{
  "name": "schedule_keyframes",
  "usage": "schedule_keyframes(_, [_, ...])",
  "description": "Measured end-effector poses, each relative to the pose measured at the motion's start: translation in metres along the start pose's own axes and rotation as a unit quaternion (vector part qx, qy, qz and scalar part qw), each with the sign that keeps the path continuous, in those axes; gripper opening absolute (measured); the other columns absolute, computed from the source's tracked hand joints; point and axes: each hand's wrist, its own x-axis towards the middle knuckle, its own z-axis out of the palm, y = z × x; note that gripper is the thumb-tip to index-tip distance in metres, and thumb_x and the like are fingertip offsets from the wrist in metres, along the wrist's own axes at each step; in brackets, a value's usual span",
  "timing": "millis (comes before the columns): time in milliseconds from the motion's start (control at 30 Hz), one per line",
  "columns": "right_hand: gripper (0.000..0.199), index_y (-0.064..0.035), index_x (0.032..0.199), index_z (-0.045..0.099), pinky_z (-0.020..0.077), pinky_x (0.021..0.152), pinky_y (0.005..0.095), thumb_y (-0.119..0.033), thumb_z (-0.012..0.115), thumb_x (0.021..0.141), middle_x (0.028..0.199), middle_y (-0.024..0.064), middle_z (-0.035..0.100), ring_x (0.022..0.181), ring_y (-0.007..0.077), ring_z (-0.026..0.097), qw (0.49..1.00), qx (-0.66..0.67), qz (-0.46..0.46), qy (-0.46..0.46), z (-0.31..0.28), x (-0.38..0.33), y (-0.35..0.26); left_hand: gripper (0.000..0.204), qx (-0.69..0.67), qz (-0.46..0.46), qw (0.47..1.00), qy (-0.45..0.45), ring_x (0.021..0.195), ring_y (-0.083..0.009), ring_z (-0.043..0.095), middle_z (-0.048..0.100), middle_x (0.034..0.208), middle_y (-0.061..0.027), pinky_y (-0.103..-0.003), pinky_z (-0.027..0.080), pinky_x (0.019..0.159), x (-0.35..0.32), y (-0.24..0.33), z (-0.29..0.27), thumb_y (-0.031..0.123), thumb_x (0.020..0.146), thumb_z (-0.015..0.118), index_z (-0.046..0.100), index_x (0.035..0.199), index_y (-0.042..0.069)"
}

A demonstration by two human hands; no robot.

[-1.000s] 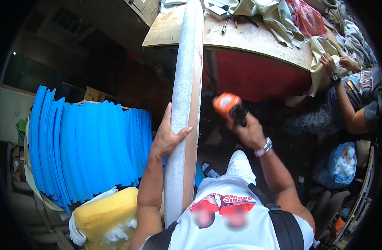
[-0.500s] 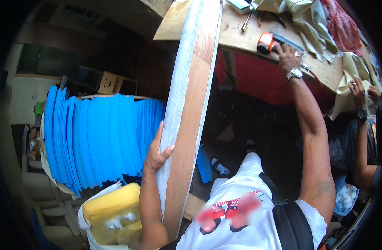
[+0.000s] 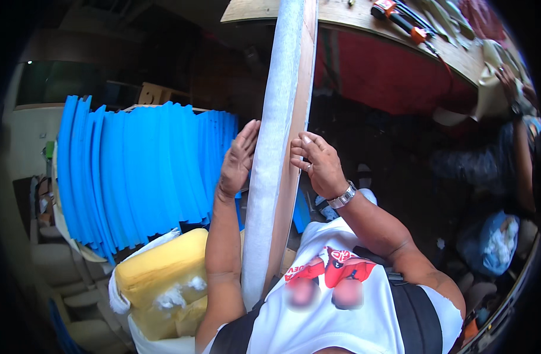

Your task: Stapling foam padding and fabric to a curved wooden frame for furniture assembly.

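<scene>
hands [image 3: 276, 162] on long board [image 3: 280, 118] (white-wrapped)

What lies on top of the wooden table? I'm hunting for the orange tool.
The orange tool lies on the table near its edge, beside pale cloth. The long board's top end leans against the table; the table's far side is out of view.

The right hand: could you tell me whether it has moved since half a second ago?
Yes. The right hand has come back from the wooden workbench, where it was by the orange tool, down to the edge of the long padded board, opposite the left hand.
</scene>
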Motion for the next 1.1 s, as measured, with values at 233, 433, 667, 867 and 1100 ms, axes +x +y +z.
schedule_keyframes(233, [0.032, -0.0024, 0.112, 0.06, 0.061, 0.068, 0.0315, -0.032, 0.054, 0.104, 0.083, 0.0032, 0.066, 0.083, 0.0136, 0.068, 0.998, 0.053, 0.02, 0.003, 0.067, -0.063, 0.03, 0.112, -0.026, 0.052, 0.993, -0.098, 0.144, -0.0291, 0.036, 0.03, 0.159, -0.0173, -0.047, 0.037, 0.114, -0.077, -0.002, -0.016, 0.089, 0.082, 0.018, 0.012, 0.159, 0.008])
schedule_keyframes(433, [0.028, -0.0083, 0.098, 0.058, 0.0465, 0.066, 0.0301, -0.036, 0.058, 0.101, 0.08, -0.0057, 0.054, 0.071, 0.0087, 0.053, 0.987, -0.067, -0.025, 0.143, 0.106, -0.074, 0.051, 0.121, -0.019, 0.086, 0.989, -0.12, 0.144, -0.0295, 0.035, 0.026, 0.16, -0.0193, -0.046, 0.035, 0.115, -0.106, -0.005, -0.033, 0.094, 0.077, 0.014, 0.007, 0.159, 0.006])
schedule_keyframes(667, [0.028, -0.0059, 0.108, 0.062, 0.0442, 0.066, 0.032, -0.033, 0.06, 0.099, 0.085, -0.0009, 0.055, 0.071, 0.0105, 0.051, 0.996, 0.006, -0.043, 0.08, 0.102, -0.083, 0.049, 0.12, -0.048, 0.106, 0.984, -0.135, 0.141, -0.0272, 0.039, 0.031, 0.157, -0.0209, -0.041, 0.038, 0.112, -0.125, 0.0, -0.031, 0.091, 0.08, 0.016, 0.007, 0.157, -0.001])
schedule_keyframes(867, [0.019, -0.0065, 0.099, 0.065, 0.042, 0.063, 0.0301, -0.025, 0.062, 0.099, 0.076, -0.0038, 0.05, 0.067, 0.0083, 0.046, 0.986, -0.02, -0.021, 0.163, 0.119, -0.086, 0.042, 0.113, 0.01, 0.157, 0.985, -0.074, 0.138, -0.0256, 0.041, 0.033, 0.155, -0.0212, -0.037, 0.039, 0.11, -0.114, -0.016, -0.034, 0.086, 0.086, 0.015, 0.013, 0.157, -0.002])
schedule_keyframes(1100, [0.021, -0.0095, 0.101, 0.061, 0.0418, 0.054, 0.0238, -0.027, 0.05, 0.104, 0.078, -0.0031, 0.057, 0.059, 0.0093, 0.052, 0.983, -0.103, -0.042, 0.147, 0.132, -0.079, 0.043, 0.111, 0.004, 0.132, 0.989, -0.063, 0.145, -0.0343, 0.034, 0.032, 0.156, -0.0255, -0.04, 0.032, 0.116, -0.124, -0.009, -0.045, 0.085, 0.087, 0.02, 0.023, 0.154, -0.003])
